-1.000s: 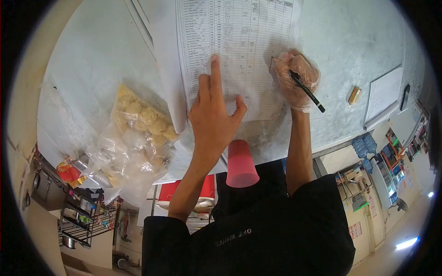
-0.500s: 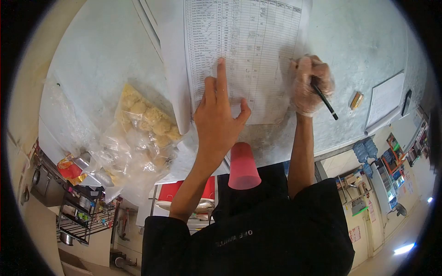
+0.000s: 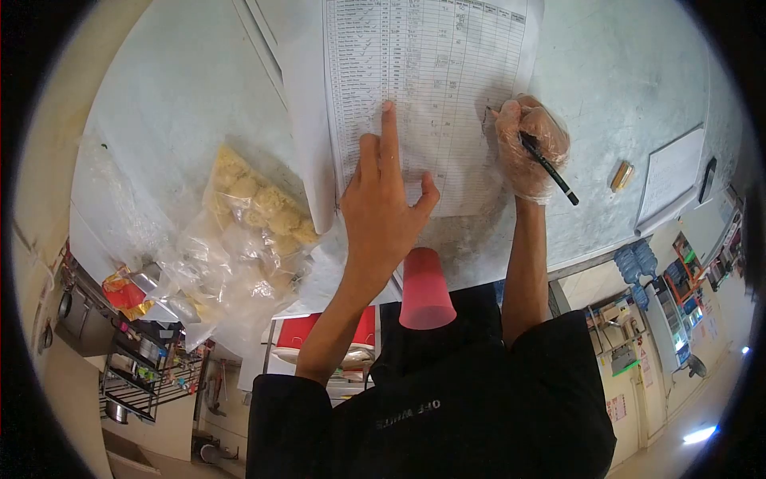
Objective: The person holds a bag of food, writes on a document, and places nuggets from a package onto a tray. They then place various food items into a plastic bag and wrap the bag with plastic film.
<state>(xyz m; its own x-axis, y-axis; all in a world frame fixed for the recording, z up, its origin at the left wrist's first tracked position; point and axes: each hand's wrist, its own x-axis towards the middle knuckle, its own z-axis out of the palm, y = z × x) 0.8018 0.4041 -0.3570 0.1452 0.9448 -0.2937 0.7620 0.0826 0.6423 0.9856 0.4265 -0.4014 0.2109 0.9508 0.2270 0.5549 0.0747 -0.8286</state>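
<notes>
A printed table sheet with ruled columns and handwritten marks lies on the metal tabletop. My bare left hand rests on its lower left part, the index finger stretched out to a row and the thumb spread. At the sheet's right edge is my right hand, in a clear plastic glove. Its fingers are closed around a dark pencil, whose tip end is at the paper and whose back end slants toward me. Below the sheet, a pink plastic cup is at the table's near edge.
Left of my left hand sit a clear bag of yellowish round food pieces and crumpled plastic bags. On the right lie a small yellowish block, a notepad and a dark flat object. A wire rack stands beyond the table.
My right hand has shifted slightly left with the pencil, farther onto the sheet. My left hand keeps its pointing pose on the paper; the whole view has drifted a little.
</notes>
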